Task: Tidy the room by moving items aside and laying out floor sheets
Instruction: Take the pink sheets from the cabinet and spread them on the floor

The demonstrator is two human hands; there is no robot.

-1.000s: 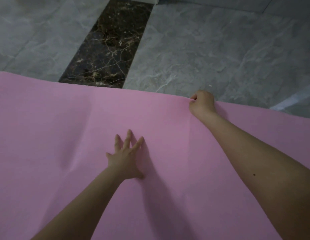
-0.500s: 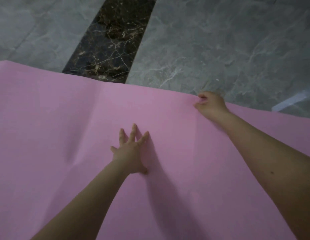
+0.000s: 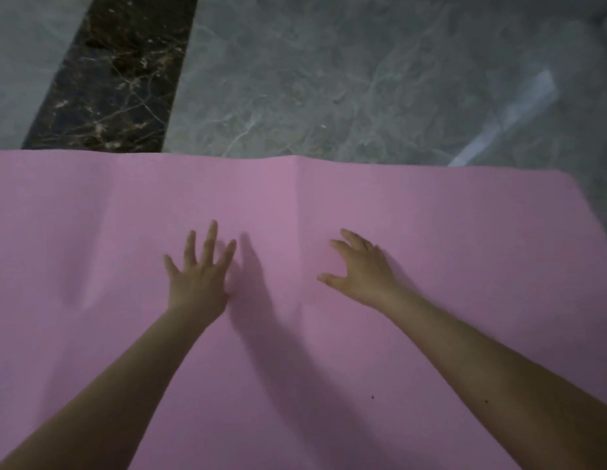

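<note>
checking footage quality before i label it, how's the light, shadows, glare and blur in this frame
Head view: dim light; the left hand and right hand cast dark shadows across the pink sheet; a pale glare streak on the grey floor tile; floor veining smeared by motion blur, wide-angle edges bowed.

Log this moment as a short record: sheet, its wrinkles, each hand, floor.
sheet: pink sheet spread over the floor, far edge and right corner in view
wrinkles: ridge running back from the far edge; dent at left
left hand: open, fingers spread, on the sheet
right hand: open, fingers curled, on the sheet
floor: grey marble tiles with a dark marble strip
</note>
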